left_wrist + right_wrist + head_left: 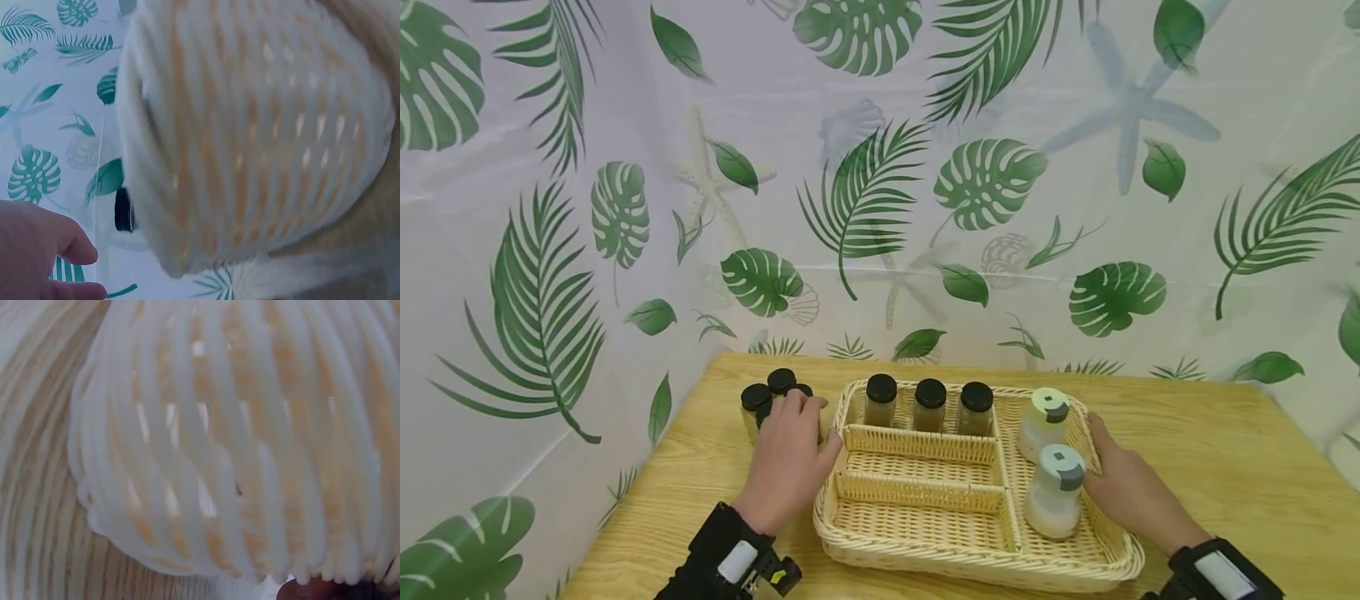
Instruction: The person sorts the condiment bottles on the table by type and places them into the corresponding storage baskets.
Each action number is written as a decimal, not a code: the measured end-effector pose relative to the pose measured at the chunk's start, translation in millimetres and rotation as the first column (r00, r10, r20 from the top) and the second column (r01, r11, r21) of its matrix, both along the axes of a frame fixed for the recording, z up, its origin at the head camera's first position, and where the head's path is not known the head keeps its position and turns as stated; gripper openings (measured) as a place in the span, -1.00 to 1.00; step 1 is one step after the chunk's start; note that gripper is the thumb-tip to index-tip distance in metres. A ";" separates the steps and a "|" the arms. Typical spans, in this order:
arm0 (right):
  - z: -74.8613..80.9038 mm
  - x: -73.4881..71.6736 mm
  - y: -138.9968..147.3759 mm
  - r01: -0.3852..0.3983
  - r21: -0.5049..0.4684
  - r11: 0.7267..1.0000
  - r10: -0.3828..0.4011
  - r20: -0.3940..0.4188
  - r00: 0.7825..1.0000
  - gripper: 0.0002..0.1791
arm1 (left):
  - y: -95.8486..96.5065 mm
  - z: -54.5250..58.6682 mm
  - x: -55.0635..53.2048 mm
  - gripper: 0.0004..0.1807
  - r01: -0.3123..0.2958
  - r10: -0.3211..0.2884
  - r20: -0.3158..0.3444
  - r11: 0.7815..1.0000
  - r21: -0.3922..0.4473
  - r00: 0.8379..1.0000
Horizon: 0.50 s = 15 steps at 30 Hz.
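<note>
Covering part of the bunch of black-lidded jars (756, 398) in my head view, the left hand (790, 458) looks to be on the pick-up step; I'd guess next is a lid pinch and a lift over the basket's (925, 557) near rim. Three more jars (929, 408) stand in its back compartment, two bottles (1054, 504) in the right one; two compartments show bare weave. The table's (688, 458) left edge is near the bunch, so little room there. Right hand (1135, 492) is against the basket's right end, gripping or just pressing, can't tell.

Left wrist view: two fingertips (84, 252) sit parted; can't tell if any jar's held.

Right wrist view: mostly weave.
</note>
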State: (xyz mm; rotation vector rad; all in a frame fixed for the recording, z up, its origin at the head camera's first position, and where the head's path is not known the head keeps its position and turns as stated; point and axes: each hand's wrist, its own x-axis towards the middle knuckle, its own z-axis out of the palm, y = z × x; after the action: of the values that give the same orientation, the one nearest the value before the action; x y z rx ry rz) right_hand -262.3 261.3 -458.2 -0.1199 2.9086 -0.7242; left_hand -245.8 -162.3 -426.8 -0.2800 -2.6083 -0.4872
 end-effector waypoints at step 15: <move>-1.7 4.5 0.8 0.013 -0.040 0.999 -0.013 -0.001 1.000 -0.06 | -21.5 -7.2 -32.5 -0.71 -0.121 0.093 -0.121 0.961 -0.249 0.988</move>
State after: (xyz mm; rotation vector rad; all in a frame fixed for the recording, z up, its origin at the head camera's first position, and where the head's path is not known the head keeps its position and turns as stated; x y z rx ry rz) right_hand -257.7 262.2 -459.8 -0.1057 2.8999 -0.7857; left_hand -278.4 -183.8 -434.0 -0.2391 -2.5614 -0.0935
